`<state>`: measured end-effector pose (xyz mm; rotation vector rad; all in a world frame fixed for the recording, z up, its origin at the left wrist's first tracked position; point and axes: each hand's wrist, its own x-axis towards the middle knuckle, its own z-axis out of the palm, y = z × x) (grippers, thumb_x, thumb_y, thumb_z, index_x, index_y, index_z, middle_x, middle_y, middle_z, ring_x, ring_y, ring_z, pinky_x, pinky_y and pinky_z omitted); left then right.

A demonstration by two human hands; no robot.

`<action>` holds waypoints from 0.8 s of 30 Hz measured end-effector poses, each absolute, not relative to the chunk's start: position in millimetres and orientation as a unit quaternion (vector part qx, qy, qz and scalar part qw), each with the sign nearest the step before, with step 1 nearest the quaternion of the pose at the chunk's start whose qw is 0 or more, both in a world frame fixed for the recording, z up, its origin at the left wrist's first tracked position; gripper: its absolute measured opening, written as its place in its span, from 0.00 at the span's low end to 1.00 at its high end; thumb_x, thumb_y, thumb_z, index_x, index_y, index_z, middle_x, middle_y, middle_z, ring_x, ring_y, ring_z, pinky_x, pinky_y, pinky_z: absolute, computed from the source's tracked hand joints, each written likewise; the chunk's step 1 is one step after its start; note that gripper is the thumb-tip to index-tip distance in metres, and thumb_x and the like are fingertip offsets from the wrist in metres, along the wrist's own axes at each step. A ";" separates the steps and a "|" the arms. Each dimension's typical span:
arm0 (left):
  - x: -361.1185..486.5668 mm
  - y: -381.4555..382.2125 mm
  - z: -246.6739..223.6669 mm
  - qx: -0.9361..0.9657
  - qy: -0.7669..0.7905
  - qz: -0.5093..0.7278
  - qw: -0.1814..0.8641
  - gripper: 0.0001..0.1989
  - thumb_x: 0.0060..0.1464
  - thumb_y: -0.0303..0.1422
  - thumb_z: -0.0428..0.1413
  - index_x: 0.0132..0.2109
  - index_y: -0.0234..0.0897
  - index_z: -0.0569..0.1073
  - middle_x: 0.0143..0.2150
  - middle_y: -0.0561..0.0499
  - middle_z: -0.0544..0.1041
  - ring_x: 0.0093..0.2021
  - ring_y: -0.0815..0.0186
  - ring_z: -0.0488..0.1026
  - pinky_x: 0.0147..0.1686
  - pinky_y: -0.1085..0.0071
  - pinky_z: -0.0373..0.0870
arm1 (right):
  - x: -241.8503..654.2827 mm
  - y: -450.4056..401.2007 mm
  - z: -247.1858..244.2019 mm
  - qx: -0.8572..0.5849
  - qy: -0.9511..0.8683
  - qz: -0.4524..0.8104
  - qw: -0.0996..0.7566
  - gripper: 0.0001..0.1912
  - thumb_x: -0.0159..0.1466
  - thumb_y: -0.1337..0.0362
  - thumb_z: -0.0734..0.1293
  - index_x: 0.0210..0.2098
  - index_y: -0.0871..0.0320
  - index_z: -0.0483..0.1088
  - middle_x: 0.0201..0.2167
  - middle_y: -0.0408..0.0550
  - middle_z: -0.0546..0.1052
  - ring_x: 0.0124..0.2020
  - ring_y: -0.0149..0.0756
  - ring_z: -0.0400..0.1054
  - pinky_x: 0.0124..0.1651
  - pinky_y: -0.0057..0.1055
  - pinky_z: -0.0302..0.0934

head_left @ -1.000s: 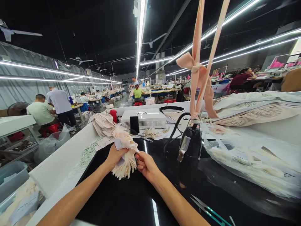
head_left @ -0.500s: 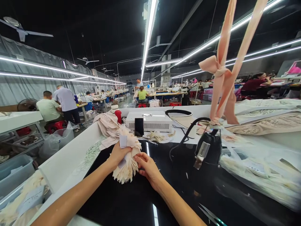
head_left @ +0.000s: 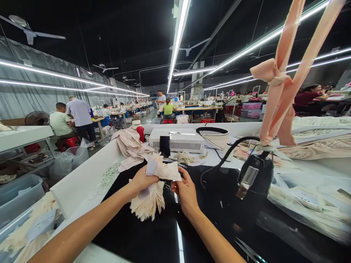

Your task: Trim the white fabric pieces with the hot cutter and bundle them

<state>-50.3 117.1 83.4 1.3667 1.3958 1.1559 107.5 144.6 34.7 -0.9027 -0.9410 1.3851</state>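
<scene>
In the head view, a thick bundle of cream fabric pieces [head_left: 149, 202] hangs over the black tabletop, its ragged ends fanned downward. My left hand [head_left: 142, 180] is closed around its middle, beside a pale lavender-grey band [head_left: 151, 168] at the top. One cream fabric piece [head_left: 171, 171] stretches out to the right from the bundle. My right hand [head_left: 187, 190] pinches the outer edge of that piece between thumb and fingers. Thin threads show between the hands. Part of the bundle is hidden behind my left hand.
A white vented box [head_left: 177, 141] with a dark phone [head_left: 165, 146] leaning on it stands at the back. Right of my hands hangs a black corded tool [head_left: 255, 175] on peach straps [head_left: 282, 84]. Scissors [head_left: 248, 250] lie at the front right; a plastic bag [head_left: 309, 197] lies beyond.
My right hand has moved right and slightly up, drawing one fabric piece sideways out of the bundle. My left hand keeps its hold. The whole view has shifted slightly.
</scene>
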 end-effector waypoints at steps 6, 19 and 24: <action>-61.3 129.9 72.4 0.468 0.560 0.509 0.455 0.16 0.44 0.27 0.58 0.44 0.27 0.73 0.37 0.48 0.75 0.34 0.69 0.68 0.34 0.75 0.63 | 101.6 138.1 32.6 -0.410 -0.352 0.653 0.531 0.42 0.36 0.44 0.77 0.36 0.59 0.52 0.38 0.49 0.74 0.31 0.29 0.69 0.32 0.25 0.65; -36.7 127.5 83.9 0.447 0.569 0.519 0.455 0.16 0.46 0.21 0.58 0.45 0.28 0.72 0.37 0.48 0.76 0.32 0.68 0.71 0.33 0.74 0.68 | 83.6 131.3 15.3 -0.322 -0.647 0.566 0.396 0.41 0.52 0.46 0.71 0.57 0.66 0.64 0.53 0.55 0.71 0.55 0.45 0.64 0.61 0.40 0.55; -22.7 126.9 89.4 0.468 0.606 0.486 0.421 0.16 0.44 0.15 0.56 0.42 0.26 0.71 0.35 0.49 0.73 0.31 0.71 0.67 0.30 0.76 0.62 | 81.2 120.3 19.5 -0.355 -0.637 0.573 0.375 0.35 0.53 0.51 0.67 0.54 0.67 0.63 0.48 0.57 0.73 0.49 0.49 0.66 0.53 0.42 0.59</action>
